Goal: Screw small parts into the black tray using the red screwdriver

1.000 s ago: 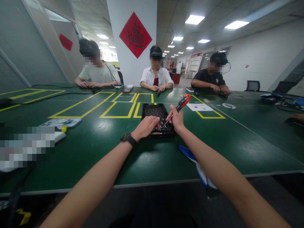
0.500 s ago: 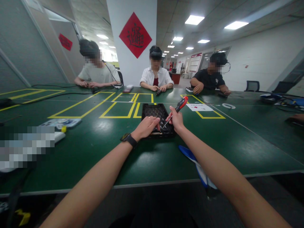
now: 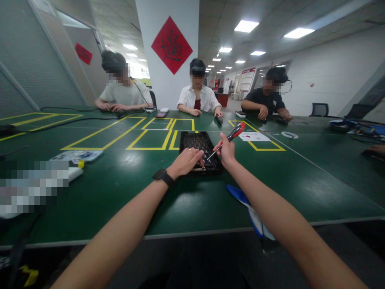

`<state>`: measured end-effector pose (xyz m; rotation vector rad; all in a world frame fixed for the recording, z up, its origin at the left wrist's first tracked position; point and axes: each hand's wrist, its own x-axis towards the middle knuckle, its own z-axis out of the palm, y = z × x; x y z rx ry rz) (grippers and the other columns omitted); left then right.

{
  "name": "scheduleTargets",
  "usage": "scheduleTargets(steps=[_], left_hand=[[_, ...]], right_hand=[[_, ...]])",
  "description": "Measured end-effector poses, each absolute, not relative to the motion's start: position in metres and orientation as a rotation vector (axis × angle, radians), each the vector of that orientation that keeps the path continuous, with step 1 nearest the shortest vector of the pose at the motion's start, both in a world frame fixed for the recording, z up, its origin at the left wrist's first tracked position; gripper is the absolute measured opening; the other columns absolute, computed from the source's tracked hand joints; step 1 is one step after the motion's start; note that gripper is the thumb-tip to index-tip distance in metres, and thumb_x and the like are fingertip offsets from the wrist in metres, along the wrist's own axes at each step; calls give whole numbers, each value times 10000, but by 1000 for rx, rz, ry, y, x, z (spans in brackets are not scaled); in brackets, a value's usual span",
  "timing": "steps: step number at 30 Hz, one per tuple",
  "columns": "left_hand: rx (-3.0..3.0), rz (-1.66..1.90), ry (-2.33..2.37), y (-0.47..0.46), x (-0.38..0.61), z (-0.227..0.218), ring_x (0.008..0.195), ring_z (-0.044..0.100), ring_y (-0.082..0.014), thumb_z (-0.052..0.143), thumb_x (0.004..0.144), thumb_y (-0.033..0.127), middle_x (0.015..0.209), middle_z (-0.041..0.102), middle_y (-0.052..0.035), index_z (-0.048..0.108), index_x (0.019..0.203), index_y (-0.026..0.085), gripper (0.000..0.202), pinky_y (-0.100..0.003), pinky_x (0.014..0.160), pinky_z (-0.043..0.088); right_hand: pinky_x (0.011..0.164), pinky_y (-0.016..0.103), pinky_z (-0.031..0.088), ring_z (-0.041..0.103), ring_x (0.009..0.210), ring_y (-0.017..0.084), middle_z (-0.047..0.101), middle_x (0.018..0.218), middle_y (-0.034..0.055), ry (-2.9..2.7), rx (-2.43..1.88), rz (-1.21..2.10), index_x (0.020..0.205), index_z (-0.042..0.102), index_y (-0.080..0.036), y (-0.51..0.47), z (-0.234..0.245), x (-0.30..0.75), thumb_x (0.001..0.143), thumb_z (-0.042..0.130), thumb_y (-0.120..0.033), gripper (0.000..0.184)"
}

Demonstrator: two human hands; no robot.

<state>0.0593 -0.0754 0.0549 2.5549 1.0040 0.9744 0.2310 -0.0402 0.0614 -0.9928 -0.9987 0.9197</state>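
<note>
A black tray-like case [image 3: 186,137] with a ridged inside and several small shiny parts lies flat on the green table. My left hand [image 3: 188,159] rests over its near left side, fingers bent together and reaching down inside; what they pinch or press, if anything, is hidden. In my right hand [image 3: 227,149] is a screwdriver [image 3: 236,131] with a red and black handle. It tilts, handle up to the right, and its metal shaft slants down left so the tip is at the parts inside the case. Whether the tip touches one cannot be made out.
Blue-and-white pliers-like handles or cloth [image 3: 239,194] lie under my right forearm. A printed white sheet [image 3: 255,136] and a white ring [image 3: 289,135] are to the right. Yellow tape [image 3: 147,139] marks the table [image 3: 126,192]. Three people sit across; cables run at left.
My right hand and the screwdriver have shifted slightly right, the tip with them. My left hand stays nearly in place. The person opposite has moved a dark object toward the right.
</note>
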Motion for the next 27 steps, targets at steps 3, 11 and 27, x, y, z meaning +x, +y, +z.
scheduleTargets(steps=[3,11,27], left_hand=[[2462,1070,1033,-72,58,53,760,569,-155,154,950,420,758,659,-42,721,723,189,653,-276,786,408],[2359,1166,1296,-53,49,38,783,569,-164,328,911,425,799,631,-38,702,800,181,460,-283,756,425],[2278,1291,1236,-41,35,40,855,570,-182,523,822,359,884,648,-57,673,847,167,245,-324,819,436]], right_hand=[[289,185,274,387,285,59,560,406,6,-865,-994,1035,527,418,-188,-35,61,235,793,510,-462,393],[405,164,445,534,399,66,619,509,-11,-631,-902,1286,659,473,-172,-20,49,242,793,592,-240,191],[469,169,478,604,494,78,676,653,26,-1106,-758,1114,766,504,-156,-24,47,231,772,612,-440,304]])
